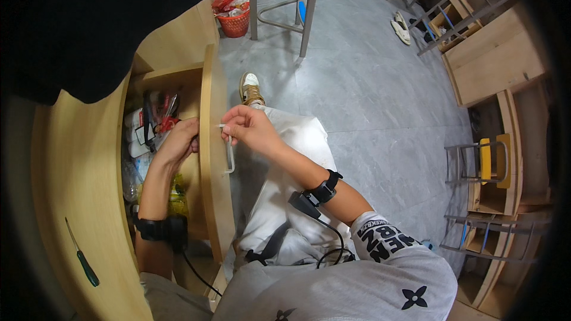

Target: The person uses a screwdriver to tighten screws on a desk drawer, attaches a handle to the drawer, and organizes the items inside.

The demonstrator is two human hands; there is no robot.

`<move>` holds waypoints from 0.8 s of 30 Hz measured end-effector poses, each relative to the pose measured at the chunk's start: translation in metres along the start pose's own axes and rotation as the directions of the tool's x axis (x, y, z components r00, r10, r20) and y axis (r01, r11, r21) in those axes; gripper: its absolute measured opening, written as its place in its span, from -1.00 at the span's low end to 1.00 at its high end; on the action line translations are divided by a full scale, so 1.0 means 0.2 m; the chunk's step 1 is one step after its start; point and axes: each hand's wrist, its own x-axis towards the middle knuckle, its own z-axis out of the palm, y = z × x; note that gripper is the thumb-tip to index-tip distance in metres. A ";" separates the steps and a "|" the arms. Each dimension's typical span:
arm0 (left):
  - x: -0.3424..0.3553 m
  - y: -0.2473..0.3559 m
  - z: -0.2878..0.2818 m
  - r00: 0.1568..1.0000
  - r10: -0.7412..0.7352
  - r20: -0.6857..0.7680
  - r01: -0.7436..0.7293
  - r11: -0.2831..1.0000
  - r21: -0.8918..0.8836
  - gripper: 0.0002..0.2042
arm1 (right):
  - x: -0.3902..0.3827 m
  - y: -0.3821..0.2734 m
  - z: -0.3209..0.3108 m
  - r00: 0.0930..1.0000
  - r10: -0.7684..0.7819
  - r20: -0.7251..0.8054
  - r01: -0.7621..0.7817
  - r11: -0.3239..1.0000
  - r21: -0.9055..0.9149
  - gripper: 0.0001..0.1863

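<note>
A wooden drawer (207, 89) stands pulled out, with a white bar handle (231, 159) on its front panel. Outside the panel, my right hand (254, 131) pinches the far end of this handle between thumb and fingers. My left hand (178, 141) reaches into the drawer, its fingers curled against the inner face of the panel, level with the right hand. Whatever those fingers hold is hidden. Beside the left hand lie packets, white rolls (135, 134) and a yellow see-through package (178, 196). A screwdriver (87, 266) with a dark green handle rests on the wooden desktop (89, 172).
A red basket (234, 24) full of wrappers stands beyond the drawer, near a metal-legged stool (306, 18). White shoes (401, 28) lie on the grey floor (375, 83). Wooden desks and a yellow chair (486, 159) line the right side. Cords hang from the bands on both forearms.
</note>
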 end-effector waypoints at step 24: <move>0.00 0.00 0.00 1.000 0.024 -0.017 -0.020 0.977 0.213 -0.78 | -0.01 -0.02 0.00 1.000 0.005 0.007 -0.005 0.999 0.033 -0.84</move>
